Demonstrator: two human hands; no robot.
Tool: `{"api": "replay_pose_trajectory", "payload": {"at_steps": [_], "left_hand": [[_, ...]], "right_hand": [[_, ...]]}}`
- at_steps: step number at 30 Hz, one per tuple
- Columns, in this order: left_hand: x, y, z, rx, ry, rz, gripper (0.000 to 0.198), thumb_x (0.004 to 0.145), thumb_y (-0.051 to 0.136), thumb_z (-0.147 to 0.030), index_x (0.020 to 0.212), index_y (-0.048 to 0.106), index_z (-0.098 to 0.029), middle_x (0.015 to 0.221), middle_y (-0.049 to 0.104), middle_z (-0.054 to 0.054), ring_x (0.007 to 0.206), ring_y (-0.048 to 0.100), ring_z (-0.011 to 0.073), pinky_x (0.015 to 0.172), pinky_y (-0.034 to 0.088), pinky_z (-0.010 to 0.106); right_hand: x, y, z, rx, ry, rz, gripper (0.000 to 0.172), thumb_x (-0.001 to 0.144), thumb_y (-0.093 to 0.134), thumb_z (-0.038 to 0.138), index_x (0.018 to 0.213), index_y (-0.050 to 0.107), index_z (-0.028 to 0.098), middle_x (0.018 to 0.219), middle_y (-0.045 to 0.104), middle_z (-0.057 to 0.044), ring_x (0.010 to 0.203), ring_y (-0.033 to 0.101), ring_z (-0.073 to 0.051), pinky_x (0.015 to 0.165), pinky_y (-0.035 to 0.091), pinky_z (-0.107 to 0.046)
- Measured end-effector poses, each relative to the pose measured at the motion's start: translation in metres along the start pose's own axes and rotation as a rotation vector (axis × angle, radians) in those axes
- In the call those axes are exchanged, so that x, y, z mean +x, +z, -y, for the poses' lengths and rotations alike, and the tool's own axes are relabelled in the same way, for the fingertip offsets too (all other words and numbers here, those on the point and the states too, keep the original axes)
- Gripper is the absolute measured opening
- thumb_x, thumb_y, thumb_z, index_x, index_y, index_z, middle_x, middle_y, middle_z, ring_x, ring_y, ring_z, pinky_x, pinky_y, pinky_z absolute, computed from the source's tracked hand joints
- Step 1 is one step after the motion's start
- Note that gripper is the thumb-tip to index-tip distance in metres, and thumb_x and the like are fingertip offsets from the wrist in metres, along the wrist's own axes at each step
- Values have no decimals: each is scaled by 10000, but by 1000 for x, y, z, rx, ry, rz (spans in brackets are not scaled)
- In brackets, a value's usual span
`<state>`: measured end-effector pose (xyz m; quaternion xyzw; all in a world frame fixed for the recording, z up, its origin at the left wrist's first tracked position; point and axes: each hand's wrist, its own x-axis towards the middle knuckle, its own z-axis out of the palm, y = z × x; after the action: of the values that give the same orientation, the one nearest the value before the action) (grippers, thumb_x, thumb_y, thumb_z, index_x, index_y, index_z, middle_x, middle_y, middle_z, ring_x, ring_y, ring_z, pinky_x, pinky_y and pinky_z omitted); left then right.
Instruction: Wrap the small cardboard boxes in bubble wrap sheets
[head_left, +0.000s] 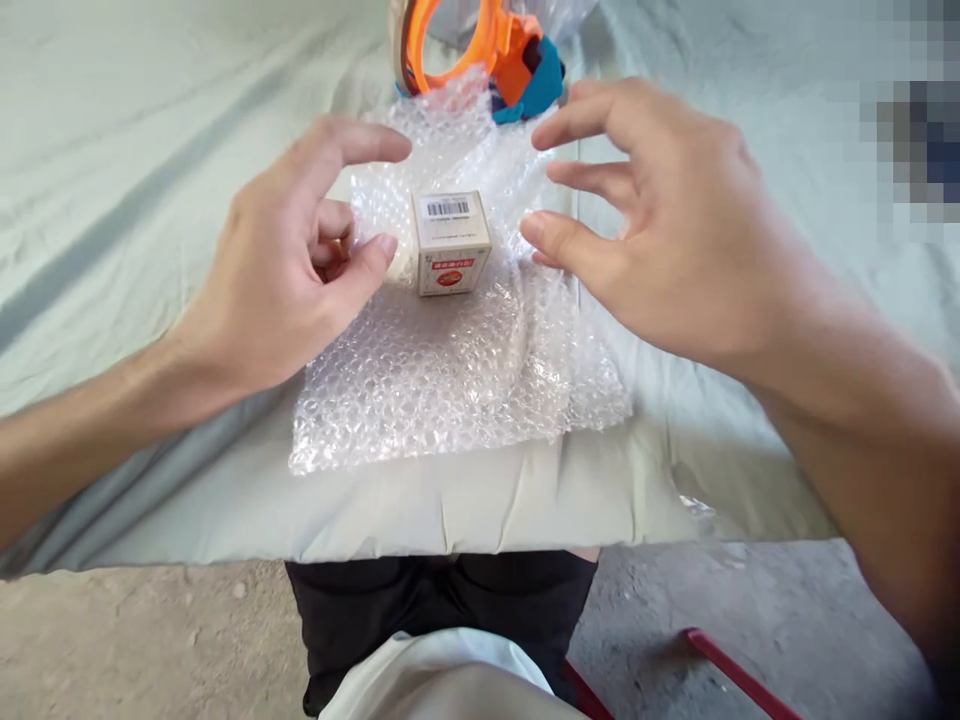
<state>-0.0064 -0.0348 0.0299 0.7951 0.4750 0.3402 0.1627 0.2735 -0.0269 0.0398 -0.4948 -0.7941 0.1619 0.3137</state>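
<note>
A small cream box (450,242) with a barcode on top and a red label on its front stands on a sheet of clear bubble wrap (457,370). My left hand (292,260) hovers just left of the box, fingers loosely curled and apart, thumb tip close to the box's left side, holding nothing. My right hand (652,215) hovers to the right of the box with fingers spread and stretched toward it, also empty. Neither hand touches the box.
The bubble wrap lies on a table draped in a pale green cloth (150,200). An orange and blue tape dispenser (480,50) sits behind the wrap at the far edge. Below the table's front edge are my dark-clothed lap, a concrete floor and a red bar (735,675).
</note>
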Motion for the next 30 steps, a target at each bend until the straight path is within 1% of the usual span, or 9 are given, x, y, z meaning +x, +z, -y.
{"api": "replay_pose_trajectory", "payload": {"at_steps": [2,4,8,12,16,23,25,28,30], "left_hand": [[0,0,3,-6,31,-28,434,1021,653,-174,1442,665,-282,629,424,-109,504,431,104,476,325,299],[0,0,5,-18,32,-43,399,1022,657,-193,1403,672,-310,630,427,-111,484,388,96,472,307,305],[2,-2,5,-74,28,-46,343,1053,632,-186,1369,675,-311,649,447,-115,476,340,89,497,297,331],[2,-5,1,-58,12,-11,282,1099,601,-195,1342,684,-311,593,405,-129,514,327,95,555,315,326],[3,-3,-2,-58,-42,8,227,1092,643,-358,1309,705,-332,596,424,-106,549,335,116,615,361,324],[5,0,6,-22,-103,-12,395,1000,667,-338,1387,743,-313,796,646,-30,560,404,153,601,376,347],[7,-1,12,-31,-78,-31,382,1005,675,-330,1379,752,-318,694,561,-62,546,371,157,614,380,344],[9,1,22,-74,13,-65,303,1020,695,-324,1311,779,-335,566,376,-95,504,323,163,606,378,346],[11,2,28,-108,58,-88,240,1052,686,-315,1265,794,-340,546,321,-95,483,301,162,577,356,347]], "right_hand": [[0,0,4,-19,-38,-2,381,1074,698,178,1437,679,290,1696,624,-88,1592,627,-238,1370,529,-404],[1,0,9,-57,-1,-9,403,1069,696,175,1462,676,259,1718,593,-122,1548,659,-263,1290,594,-424],[5,-2,13,-299,157,-6,478,1084,698,260,1554,668,180,1587,659,-185,1211,795,-348,1161,615,-557],[12,-3,3,-419,294,238,577,1110,674,518,1598,656,212,1245,802,-177,1240,752,-478,1135,544,-639],[13,-1,-8,-327,268,304,561,1071,675,433,1603,640,257,1102,819,-127,1104,768,-447,1019,567,-604],[9,-3,3,-95,208,125,443,1050,662,252,1493,648,240,1077,810,-93,931,777,-334,888,610,-515],[10,-4,3,-38,225,66,435,1052,704,241,1481,632,232,1170,803,-109,945,788,-301,796,627,-456],[14,1,-8,181,140,-82,364,979,835,287,1304,670,282,1385,746,-129,1151,779,-312,604,639,-374],[17,6,-19,312,42,-169,354,892,933,315,1156,697,325,1461,711,-96,1267,735,-329,616,679,-388]]}}
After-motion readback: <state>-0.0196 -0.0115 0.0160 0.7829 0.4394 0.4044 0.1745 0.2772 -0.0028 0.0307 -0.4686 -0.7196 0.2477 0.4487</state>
